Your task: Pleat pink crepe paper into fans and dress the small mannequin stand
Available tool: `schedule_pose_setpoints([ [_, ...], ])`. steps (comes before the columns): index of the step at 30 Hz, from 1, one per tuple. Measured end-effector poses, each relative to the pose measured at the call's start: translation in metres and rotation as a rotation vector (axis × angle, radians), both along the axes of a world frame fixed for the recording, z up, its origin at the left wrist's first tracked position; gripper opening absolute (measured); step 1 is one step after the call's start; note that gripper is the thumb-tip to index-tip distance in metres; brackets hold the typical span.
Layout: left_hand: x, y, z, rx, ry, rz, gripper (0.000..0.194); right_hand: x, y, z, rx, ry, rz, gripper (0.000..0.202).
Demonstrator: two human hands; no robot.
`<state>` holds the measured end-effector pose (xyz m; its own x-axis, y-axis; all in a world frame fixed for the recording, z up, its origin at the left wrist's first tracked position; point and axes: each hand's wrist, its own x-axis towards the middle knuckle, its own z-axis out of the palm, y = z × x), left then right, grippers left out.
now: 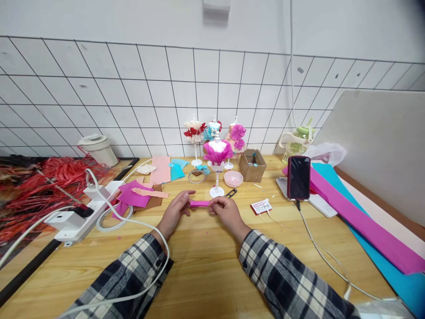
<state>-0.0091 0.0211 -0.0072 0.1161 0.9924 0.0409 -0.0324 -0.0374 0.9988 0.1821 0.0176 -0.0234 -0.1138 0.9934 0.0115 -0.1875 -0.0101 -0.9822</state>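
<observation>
A short folded strip of magenta crepe paper [199, 204] stretches between my two hands, just above the wooden table. At its left end is my left hand [175, 211], with the fingers curled about that end and the thumb lying above it. My right hand [228, 213] pinches the other end between thumb and fingertips. Right behind the strip, a small white dress-form stand [217, 191] carries a ruffled magenta paper top [218, 153]. Small black-handled scissors [231, 193], partly hidden, lie beside its base.
Behind stand several dressed mini forms [194, 133], a pink bowl [233, 179] and a cardboard box [253, 165]. Paper scraps [136, 193] and a power strip [86, 212] lie left. A white cable crosses over my left forearm. A phone [299, 178] and long paper sheets [352, 208] are right.
</observation>
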Motion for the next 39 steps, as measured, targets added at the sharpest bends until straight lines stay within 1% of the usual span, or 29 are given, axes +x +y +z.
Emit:
schedule_pose_setpoints([
  [2,0.003,0.0,0.0,-0.01,0.089,-0.024,0.05,-0.001,-0.001,-0.001,0.023,-0.037,0.017,0.01],
  [4,0.007,0.0,-0.001,-0.014,0.184,-0.055,0.045,-0.002,-0.002,-0.002,0.05,-0.076,0.028,0.013],
  [7,0.011,-0.001,-0.002,-0.029,0.246,-0.069,0.037,-0.005,-0.003,-0.004,0.068,-0.101,0.035,0.015],
  [9,0.013,-0.002,-0.001,-0.012,0.282,-0.054,0.034,-0.004,-0.003,-0.004,0.05,-0.108,0.032,0.014],
  [13,0.012,-0.004,0.003,0.082,0.381,0.021,0.031,0.003,0.0,-0.002,0.018,-0.057,-0.059,0.008],
  [15,0.011,-0.004,0.005,0.11,0.395,0.037,0.031,0.006,0.001,0.0,0.034,-0.066,-0.071,0.012],
  [18,0.011,-0.004,0.005,0.13,0.394,0.019,0.031,0.008,0.0,0.002,0.155,-0.216,-0.044,0.022],
  [20,0.011,-0.003,0.004,0.136,0.403,0.008,0.03,0.006,-0.002,0.002,0.216,-0.336,-0.024,0.022],
  [21,0.011,-0.003,0.003,0.137,0.408,0.008,0.029,0.005,-0.002,0.002,0.215,-0.374,-0.017,0.021],
  [27,0.009,-0.001,-0.003,0.159,0.432,0.024,0.027,0.005,-0.002,0.002,0.058,-0.406,0.028,0.022],
  [32,0.004,0.0,0.001,0.182,0.484,0.06,0.024,0.004,-0.002,0.002,-0.071,-0.303,0.086,0.023],
  [34,0.004,0.0,0.003,0.176,0.473,0.075,0.024,0.003,-0.002,0.002,-0.095,-0.28,0.07,0.023],
  [36,0.007,-0.001,0.005,0.156,0.389,0.135,0.027,0.002,-0.002,0.003,-0.11,-0.242,0.031,0.025],
  [38,0.011,-0.002,0.005,0.083,0.234,0.191,0.039,0.001,-0.002,0.005,-0.115,-0.152,-0.02,0.031],
  [39,0.014,-0.003,0.006,0.024,0.149,0.191,0.046,0.0,-0.003,0.005,-0.118,-0.093,-0.043,0.034],
])
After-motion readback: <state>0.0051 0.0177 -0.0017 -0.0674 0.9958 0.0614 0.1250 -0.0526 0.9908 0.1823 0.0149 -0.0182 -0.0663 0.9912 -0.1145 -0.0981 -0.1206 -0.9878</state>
